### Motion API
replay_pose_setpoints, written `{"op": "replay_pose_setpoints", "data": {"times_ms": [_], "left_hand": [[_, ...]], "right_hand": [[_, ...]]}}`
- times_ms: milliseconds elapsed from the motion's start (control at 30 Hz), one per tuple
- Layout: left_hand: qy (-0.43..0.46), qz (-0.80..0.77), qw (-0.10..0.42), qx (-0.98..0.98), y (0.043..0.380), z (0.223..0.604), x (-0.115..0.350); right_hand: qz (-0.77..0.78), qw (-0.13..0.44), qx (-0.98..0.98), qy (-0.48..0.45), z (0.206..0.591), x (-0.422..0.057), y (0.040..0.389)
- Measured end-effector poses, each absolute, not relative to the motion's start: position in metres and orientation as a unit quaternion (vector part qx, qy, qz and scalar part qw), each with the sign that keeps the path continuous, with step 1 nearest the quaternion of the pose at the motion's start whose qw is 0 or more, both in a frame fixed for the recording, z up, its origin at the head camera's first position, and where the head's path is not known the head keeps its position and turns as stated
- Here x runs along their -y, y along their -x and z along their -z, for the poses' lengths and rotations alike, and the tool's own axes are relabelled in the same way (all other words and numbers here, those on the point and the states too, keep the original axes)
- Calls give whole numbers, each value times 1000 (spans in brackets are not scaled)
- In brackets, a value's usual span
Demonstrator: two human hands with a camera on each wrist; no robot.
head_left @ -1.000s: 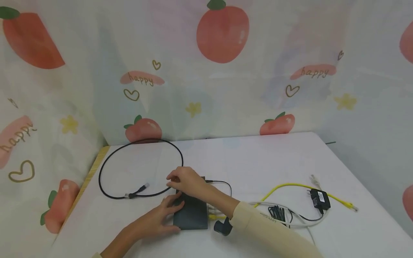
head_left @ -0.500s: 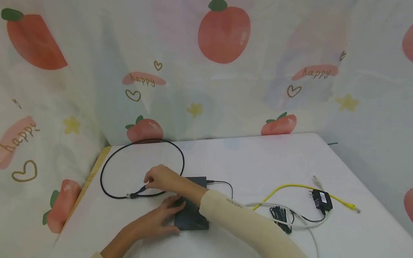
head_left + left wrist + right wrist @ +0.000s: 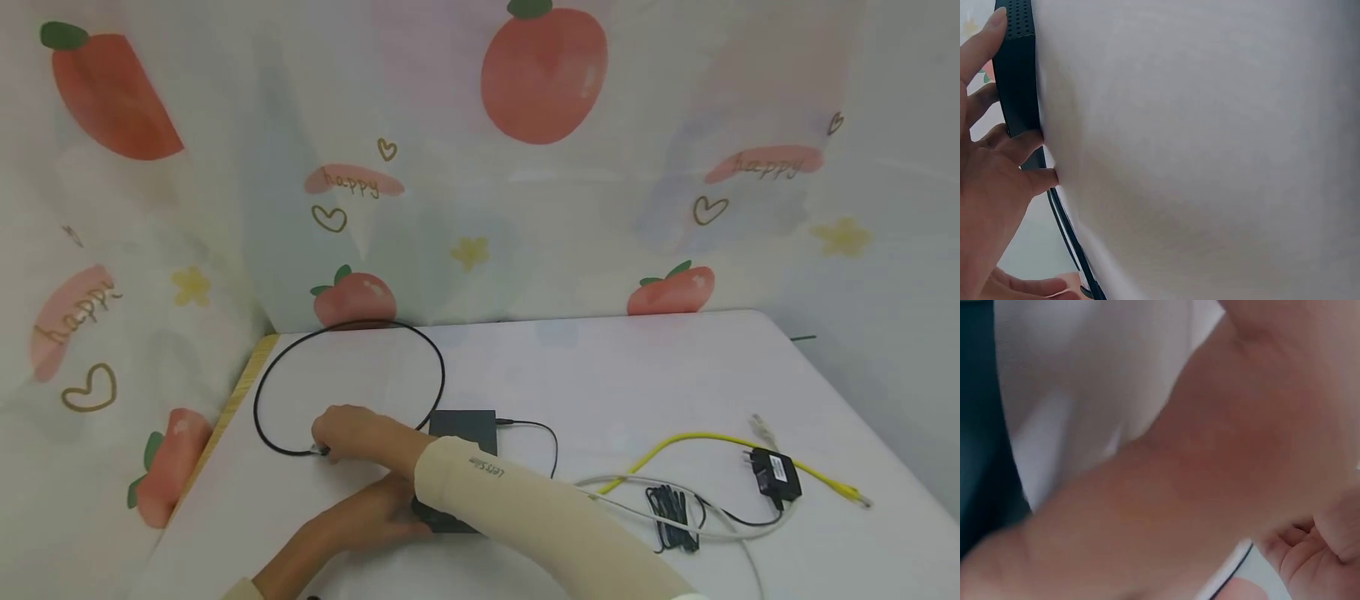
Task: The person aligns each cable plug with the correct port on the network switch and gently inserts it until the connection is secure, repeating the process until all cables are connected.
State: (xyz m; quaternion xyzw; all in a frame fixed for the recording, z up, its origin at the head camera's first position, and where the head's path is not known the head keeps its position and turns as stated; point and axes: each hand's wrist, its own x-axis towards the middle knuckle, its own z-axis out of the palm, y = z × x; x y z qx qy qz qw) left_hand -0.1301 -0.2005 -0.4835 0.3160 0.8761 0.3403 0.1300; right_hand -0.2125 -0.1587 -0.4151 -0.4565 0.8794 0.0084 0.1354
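Observation:
A flat black router lies on the white table; my right sleeve covers part of it. My left hand is spread against its left side. In the left wrist view, the thumb touches the vented end of the router and the other fingers lie along its edge. A black Ethernet cable forms a large loop behind and left of the router. At the cable's near ends my right hand has curled fingers and pinches it; the plug under them is hidden. The right wrist view mostly shows blurred skin.
A thin black lead leaves the router's right side. To the right lie a yellow cable, a white cable, a bundled black cord and a black power adapter. A patterned curtain hangs behind the table.
My right hand has moved left from above the router to the ends of the black Ethernet cable. The left hand has stayed at the router. The head view has shifted slightly.

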Motion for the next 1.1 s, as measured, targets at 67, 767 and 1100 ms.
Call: {"op": "replay_pose_setpoints", "data": {"times_ms": [67,767,1100], "left_hand": [[-316,-342,128,-876,130,483,200],[-356,-364,127,-851,133,477,188],[-343,-328,121,-872,132,479,194]], "right_hand": [[-13,130,-882,454,418,158,211],[-70,19,-887,456,432,148,218],[38,-278,-837,470,425,126,233]]}}
